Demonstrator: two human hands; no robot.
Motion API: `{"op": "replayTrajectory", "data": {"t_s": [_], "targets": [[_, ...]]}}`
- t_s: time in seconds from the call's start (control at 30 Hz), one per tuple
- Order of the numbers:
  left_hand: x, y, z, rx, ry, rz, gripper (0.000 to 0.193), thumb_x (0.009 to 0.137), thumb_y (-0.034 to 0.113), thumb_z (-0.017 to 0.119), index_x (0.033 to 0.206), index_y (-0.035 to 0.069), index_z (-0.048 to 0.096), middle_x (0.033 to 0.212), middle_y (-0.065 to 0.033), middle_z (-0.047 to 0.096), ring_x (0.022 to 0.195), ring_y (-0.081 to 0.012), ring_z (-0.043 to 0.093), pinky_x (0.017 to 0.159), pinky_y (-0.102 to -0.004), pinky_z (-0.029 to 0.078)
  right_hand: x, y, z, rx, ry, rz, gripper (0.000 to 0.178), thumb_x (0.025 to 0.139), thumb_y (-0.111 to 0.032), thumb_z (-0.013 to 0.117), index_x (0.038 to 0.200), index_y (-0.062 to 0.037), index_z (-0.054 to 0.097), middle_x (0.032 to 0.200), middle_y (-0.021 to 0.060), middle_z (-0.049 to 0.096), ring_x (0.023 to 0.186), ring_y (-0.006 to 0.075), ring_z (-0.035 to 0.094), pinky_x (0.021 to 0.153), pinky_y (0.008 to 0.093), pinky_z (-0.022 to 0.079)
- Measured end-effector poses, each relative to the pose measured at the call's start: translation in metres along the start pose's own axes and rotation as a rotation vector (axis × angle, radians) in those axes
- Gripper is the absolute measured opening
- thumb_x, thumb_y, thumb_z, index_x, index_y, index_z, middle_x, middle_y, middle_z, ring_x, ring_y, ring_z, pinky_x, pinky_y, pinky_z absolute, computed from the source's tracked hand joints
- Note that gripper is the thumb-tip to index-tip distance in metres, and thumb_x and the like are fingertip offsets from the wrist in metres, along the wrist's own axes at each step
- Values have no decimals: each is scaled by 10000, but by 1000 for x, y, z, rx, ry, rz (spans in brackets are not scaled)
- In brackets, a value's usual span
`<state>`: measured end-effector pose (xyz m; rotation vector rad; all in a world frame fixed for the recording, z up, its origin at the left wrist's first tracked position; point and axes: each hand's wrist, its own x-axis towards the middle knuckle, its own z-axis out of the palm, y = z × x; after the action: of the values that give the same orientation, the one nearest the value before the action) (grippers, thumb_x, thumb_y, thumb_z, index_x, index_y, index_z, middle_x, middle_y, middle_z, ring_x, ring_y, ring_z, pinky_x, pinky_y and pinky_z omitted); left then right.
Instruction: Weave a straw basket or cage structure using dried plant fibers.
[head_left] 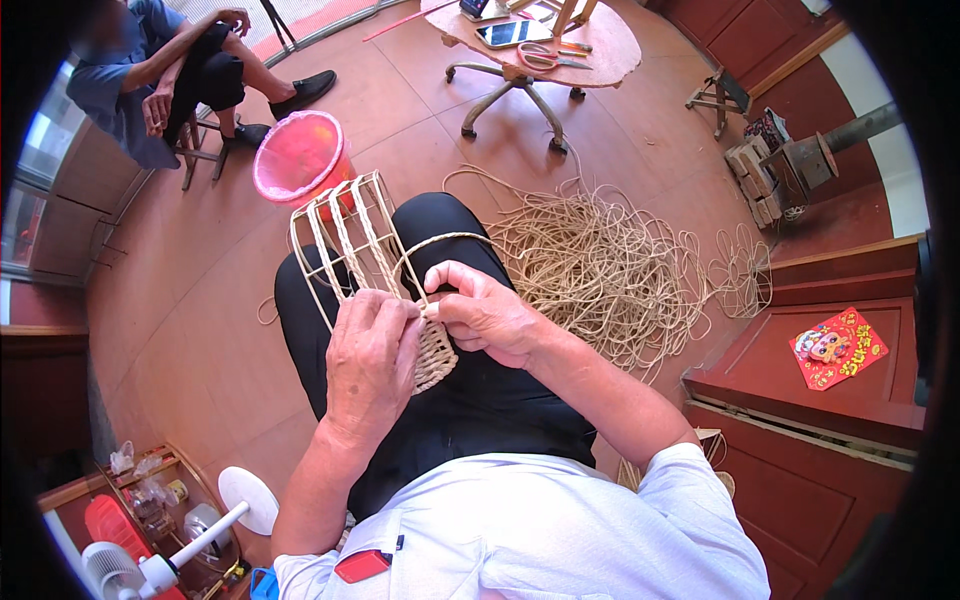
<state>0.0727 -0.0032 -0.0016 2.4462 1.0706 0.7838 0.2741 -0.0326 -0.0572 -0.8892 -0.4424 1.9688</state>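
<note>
Across my thighs lies a half-woven basket (435,358) on a rectangular wire frame. Its near end is closely woven, and the open far end carries several braided lengthwise strands. My left hand (368,350) grips the weave's edge from the left, thumb and fingers pressed together. Facing it, my right hand (488,312) pinches at the frame's right corner, where the braided straw cord (450,237) meets the weave. The fingertips of both hands nearly touch and hide the exact spot. The cord loops over my right knee towards a loose heap of straw cord (600,270) on the floor.
A pink-lined bucket (298,160) stands beyond my left knee, near a seated person (160,80). Ahead is a wheeled round table (610,50) with scissors (545,57) and a phone (513,33). A white fan (200,535) is at lower left, red cabinets (800,480) at right.
</note>
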Motion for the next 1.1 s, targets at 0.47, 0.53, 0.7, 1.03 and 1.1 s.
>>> {"op": "replayTrajectory", "data": {"t_s": [0.47, 0.53, 0.7, 1.03, 1.1], "targets": [[12, 7, -7, 66, -168, -156, 115, 931, 61, 776, 992, 33, 682, 1001, -147, 630, 1011, -363, 651, 891, -495, 535, -2, 2, 0, -47, 23, -28, 232, 1054, -72, 729, 1189, -158, 562, 909, -82, 586, 598, -12, 393, 492, 186, 256], [14, 6, -8, 68, -184, -157, 112, 935, 65, 772, 988, 34, 678, 1001, -151, 627, 1012, -368, 649, 891, -494, 535, -3, 4, 2, -54, 27, -36, 227, 1058, -83, 735, 1185, -156, 562, 908, -83, 586, 605, -10, 399, 495, 187, 258], [20, -4, -9, 45, -237, -131, 103, 949, 63, 752, 993, 34, 664, 992, -161, 615, 999, -381, 638, 886, -493, 535, -3, 8, -3, -70, 14, -63, 223, 1070, -120, 754, 1180, -152, 563, 911, -82, 586, 621, -4, 412, 500, 189, 259], [25, 14, 7, 422, -257, 217, 328, 869, 6, 710, 1185, 15, 625, 1047, -165, 596, 1015, -314, 639, 923, -415, 544, -3, 10, -10, -79, -21, -107, 249, 1069, -97, 740, 1248, -109, 567, 910, -51, 608, 651, 26, 473, 529, 214, 333], [27, 16, 5, 387, -266, 255, 342, 851, 57, 742, 1159, 42, 597, 1061, -143, 613, 1010, -276, 644, 928, -379, 550, -3, 12, -7, -159, 10, -157, 263, 1062, -91, 742, 1258, -103, 567, 920, -45, 620, 669, 27, 499, 535, 213, 353]]}}
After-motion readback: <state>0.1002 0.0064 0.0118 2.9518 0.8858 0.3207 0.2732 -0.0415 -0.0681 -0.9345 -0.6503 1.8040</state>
